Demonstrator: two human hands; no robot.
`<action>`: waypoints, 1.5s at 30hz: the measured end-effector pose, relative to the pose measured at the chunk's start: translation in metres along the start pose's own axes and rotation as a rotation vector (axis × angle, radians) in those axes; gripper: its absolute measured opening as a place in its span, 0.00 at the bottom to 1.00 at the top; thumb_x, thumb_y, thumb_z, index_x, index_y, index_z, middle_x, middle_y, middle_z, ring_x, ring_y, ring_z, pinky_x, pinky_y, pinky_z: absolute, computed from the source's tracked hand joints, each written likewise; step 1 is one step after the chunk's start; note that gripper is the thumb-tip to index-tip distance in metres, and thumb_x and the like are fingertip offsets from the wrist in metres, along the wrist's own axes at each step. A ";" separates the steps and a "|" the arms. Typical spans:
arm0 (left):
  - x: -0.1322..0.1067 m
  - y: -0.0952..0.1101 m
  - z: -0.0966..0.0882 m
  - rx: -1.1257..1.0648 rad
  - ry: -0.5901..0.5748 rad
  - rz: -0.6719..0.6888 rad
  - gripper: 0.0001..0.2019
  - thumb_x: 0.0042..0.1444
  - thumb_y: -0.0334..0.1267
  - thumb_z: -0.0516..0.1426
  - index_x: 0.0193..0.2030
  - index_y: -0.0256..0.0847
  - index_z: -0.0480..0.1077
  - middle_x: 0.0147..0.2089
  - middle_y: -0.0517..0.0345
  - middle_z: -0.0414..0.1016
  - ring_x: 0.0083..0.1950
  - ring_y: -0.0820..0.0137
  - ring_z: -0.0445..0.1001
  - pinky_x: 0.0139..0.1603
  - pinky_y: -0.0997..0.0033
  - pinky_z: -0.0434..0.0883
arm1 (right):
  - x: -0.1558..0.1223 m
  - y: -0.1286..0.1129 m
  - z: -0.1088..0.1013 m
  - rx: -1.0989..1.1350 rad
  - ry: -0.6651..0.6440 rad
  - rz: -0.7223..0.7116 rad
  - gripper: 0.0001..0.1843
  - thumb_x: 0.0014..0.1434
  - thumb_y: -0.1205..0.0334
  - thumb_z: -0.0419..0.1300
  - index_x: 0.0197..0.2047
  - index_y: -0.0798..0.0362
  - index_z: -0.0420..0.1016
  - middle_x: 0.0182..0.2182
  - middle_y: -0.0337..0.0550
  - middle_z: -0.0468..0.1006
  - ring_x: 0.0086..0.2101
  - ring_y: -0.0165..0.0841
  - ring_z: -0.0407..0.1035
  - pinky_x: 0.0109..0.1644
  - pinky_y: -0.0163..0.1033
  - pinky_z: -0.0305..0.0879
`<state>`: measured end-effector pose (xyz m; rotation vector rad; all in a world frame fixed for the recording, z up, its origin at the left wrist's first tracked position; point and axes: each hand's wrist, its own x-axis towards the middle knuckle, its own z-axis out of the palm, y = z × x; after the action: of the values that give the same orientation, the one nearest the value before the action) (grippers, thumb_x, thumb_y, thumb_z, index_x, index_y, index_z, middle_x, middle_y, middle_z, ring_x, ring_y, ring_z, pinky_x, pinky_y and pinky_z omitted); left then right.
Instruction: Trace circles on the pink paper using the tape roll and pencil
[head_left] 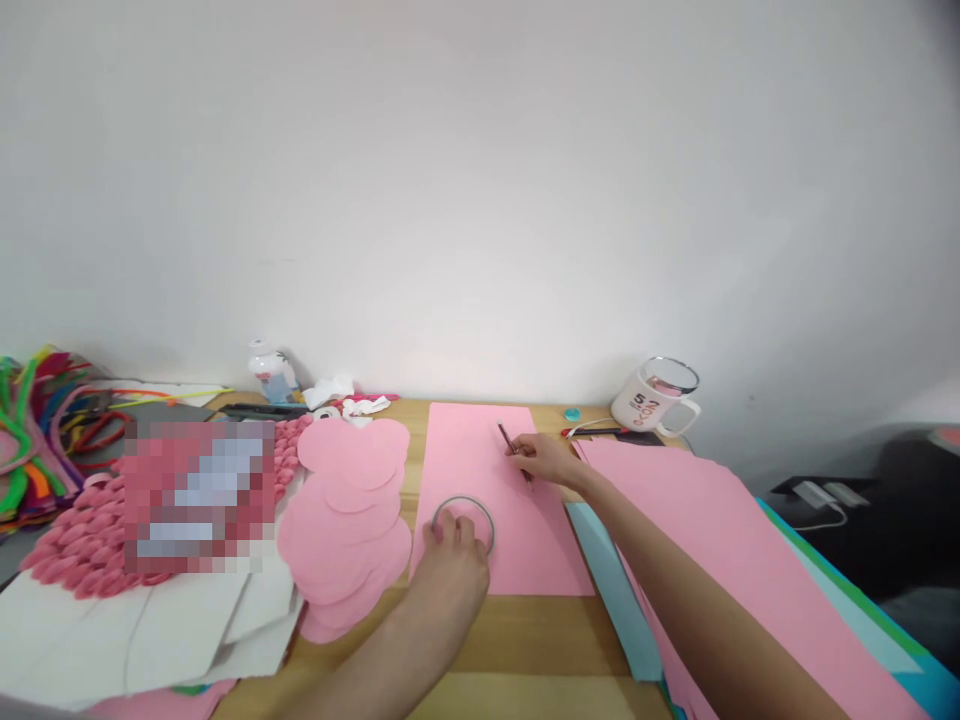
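A pink paper sheet lies flat on the wooden table in front of me. My left hand rests on a clear round ring pressed onto the sheet's near left part, fingers curled over its rim. My right hand is closed on a thin pencil, its tip touching the sheet further back, apart from the ring.
Several cut pink paper circles are heaped left of the sheet. Further left lie pink petal pieces, white sheets and coloured pipe cleaners. A white mug stands at back right. Stacked pink and blue sheets cover the right side.
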<state>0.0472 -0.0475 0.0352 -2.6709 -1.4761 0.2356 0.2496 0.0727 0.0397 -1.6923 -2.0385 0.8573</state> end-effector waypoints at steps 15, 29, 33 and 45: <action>-0.004 -0.008 0.000 -0.007 -0.007 0.015 0.11 0.55 0.23 0.50 0.39 0.29 0.72 0.54 0.30 0.68 0.54 0.51 0.67 0.50 0.54 0.64 | 0.000 0.007 0.008 0.106 -0.001 0.011 0.08 0.51 0.68 0.55 0.35 0.54 0.74 0.22 0.35 0.74 0.25 0.29 0.69 0.27 0.31 0.58; -0.003 -0.008 -0.020 0.003 -0.102 0.023 0.14 0.55 0.22 0.48 0.43 0.27 0.72 0.59 0.27 0.64 0.58 0.48 0.65 0.52 0.52 0.64 | -0.002 0.006 0.009 0.164 -0.023 0.017 0.08 0.50 0.69 0.54 0.33 0.54 0.73 0.18 0.34 0.73 0.22 0.29 0.68 0.25 0.32 0.56; 0.000 -0.006 -0.019 -0.047 -0.116 0.029 0.15 0.56 0.23 0.48 0.45 0.27 0.72 0.60 0.27 0.64 0.59 0.48 0.65 0.54 0.49 0.64 | 0.000 0.008 0.008 0.162 -0.024 0.004 0.07 0.50 0.68 0.55 0.33 0.53 0.73 0.17 0.33 0.72 0.22 0.29 0.68 0.25 0.32 0.56; 0.005 -0.004 -0.021 -0.040 -0.137 0.053 0.16 0.57 0.24 0.48 0.49 0.29 0.71 0.61 0.28 0.63 0.60 0.46 0.64 0.53 0.49 0.65 | 0.002 0.012 0.011 0.213 -0.042 0.008 0.07 0.50 0.68 0.55 0.33 0.53 0.72 0.17 0.33 0.71 0.21 0.29 0.67 0.25 0.32 0.57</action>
<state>0.0505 -0.0412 0.0561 -2.7784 -1.4620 0.4053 0.2518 0.0732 0.0237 -1.5799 -1.8918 1.0789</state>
